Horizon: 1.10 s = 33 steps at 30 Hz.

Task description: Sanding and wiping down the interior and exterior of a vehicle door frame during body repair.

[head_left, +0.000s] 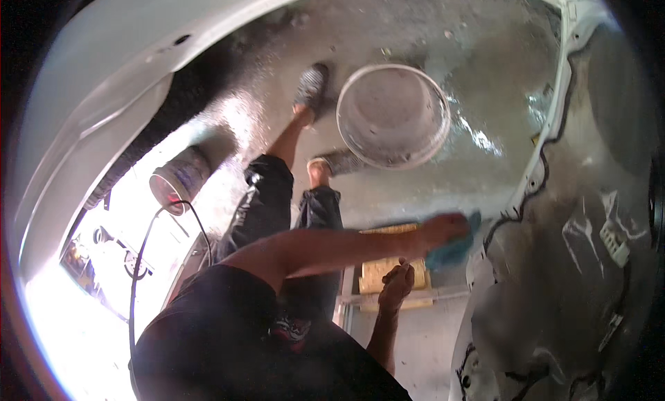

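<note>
Left hand [442, 229] holds a teal cloth [454, 254] — right hand [397, 286] half-curled nearby.

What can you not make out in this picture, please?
All in the head view:
Teal cloth: blurred, partly covered by the left hand.
Yellow block: its middle is hidden behind the left forearm.
Right hand: too small to tell whether it holds anything.
Grey panel: outer edge lost in the picture's dark rim.

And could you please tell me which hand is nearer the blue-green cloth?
Left: the left hand holds the cloth, while the right hand is apart from it, lower and farther left in the picture.
</note>
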Motion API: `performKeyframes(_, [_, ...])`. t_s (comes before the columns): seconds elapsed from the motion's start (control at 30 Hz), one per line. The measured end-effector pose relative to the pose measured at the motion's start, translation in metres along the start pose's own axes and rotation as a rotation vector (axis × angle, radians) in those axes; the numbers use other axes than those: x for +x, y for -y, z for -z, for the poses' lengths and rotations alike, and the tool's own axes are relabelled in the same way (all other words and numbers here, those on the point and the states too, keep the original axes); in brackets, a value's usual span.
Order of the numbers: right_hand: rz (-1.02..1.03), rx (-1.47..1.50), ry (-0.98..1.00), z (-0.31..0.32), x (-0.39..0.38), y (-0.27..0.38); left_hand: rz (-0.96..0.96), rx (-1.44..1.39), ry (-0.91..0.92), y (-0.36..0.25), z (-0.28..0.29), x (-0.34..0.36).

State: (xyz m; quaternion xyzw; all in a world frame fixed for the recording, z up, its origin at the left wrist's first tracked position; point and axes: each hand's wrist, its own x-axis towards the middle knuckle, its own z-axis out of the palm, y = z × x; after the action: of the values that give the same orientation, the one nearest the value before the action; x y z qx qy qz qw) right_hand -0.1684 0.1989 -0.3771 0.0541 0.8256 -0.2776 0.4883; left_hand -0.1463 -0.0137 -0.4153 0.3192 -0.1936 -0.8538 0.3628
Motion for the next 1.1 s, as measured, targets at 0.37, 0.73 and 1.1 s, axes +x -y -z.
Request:
performKeyframes(0.37, [0.16, 0.083, 0.108, -0.189, 0.124, 0.102, 0.054, 1.06, -0.282, -0.061, 0.268, 0.165])
performKeyframes(0.73, [0.238, -0.019, 0.156, -0.267, 0.303, 0.058, 0.242, 1.499, 0.031, -0.004, 0.335, 0.173])
performKeyframes(1.1, [0.478, 0.168, 0.337, -0.291, 0.255, 0.049, 0.518, 0.949, -0.188, 0.007, 0.33, 0.133])
